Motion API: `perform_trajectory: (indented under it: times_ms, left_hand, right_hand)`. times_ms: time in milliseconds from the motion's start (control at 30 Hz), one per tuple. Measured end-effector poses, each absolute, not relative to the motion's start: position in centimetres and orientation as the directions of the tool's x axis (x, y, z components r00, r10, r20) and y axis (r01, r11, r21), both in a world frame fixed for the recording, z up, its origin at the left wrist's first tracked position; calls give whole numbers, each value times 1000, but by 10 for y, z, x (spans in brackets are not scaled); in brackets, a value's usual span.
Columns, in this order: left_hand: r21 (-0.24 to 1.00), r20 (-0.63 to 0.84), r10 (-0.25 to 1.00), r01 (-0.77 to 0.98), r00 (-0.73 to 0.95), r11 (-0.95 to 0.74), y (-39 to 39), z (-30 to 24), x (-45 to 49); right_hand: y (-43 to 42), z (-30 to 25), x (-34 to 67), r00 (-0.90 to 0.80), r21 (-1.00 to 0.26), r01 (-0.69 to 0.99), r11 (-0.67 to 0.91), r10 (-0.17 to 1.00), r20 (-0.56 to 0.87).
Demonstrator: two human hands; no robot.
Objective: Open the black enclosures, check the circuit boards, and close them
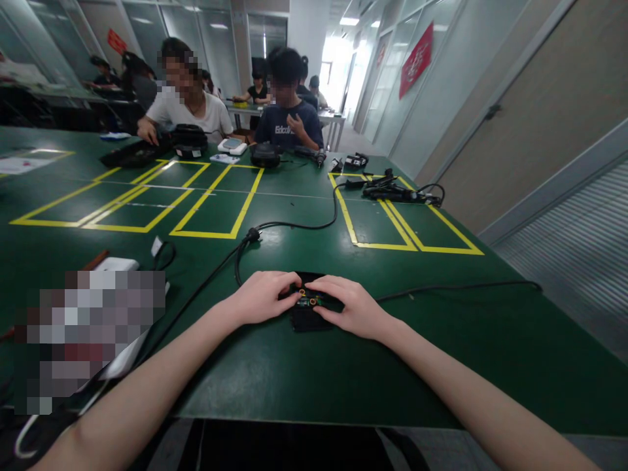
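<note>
A small circuit board (307,301) with copper-coloured ring coils lies in front of me, partly covered by my fingers. Around and under it is a black plastic casing (312,320), its far part showing behind my fingertips. My left hand (262,296) comes in from the left, thumb and fingers closed on the board's left side. From the right, my right hand (356,306) grips the opposite side between thumb and fingers. Black cables (451,288) run out to both sides; where they join the casing is hidden.
Yellow tape rectangles (206,233) mark the green table (417,366). A cable with a plug (252,235) crosses its middle. Black cabled devices (387,188) are piled back right. A blurred-out object (93,333) lies at left. Two people (289,118) sit across the table.
</note>
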State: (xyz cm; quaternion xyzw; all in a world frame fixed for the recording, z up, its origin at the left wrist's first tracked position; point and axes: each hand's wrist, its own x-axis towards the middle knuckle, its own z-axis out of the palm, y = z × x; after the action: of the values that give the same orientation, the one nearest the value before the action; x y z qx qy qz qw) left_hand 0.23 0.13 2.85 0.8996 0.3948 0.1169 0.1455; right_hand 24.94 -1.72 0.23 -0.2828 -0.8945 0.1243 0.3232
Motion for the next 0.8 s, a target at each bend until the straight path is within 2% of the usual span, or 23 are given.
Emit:
perform_trajectory:
  times_ms: [233, 367, 567, 667, 800]
  left_hand:
    - [333, 78, 760, 702, 645, -630, 2, 29, 2]
    - [334, 88, 758, 698, 646, -633, 3, 28, 1]
    - [362, 94, 762, 691, 640, -626, 3, 30, -1]
    - [405, 99, 772, 683, 628, -608, 3, 33, -1]
    - [519, 155, 776, 618, 611, -590, 2, 39, -2]
  right_hand:
    - [-16, 8, 252, -635, -311, 401, 862, 506, 584]
    - [-14, 16, 261, -587, -330, 479, 813, 576, 568]
    - [-7, 18, 277, -701, -269, 566, 779, 627, 341]
    - [-7, 17, 278, -693, -280, 575, 769, 640, 331]
    - [-11, 20, 276, -619, -355, 582, 732, 681, 391]
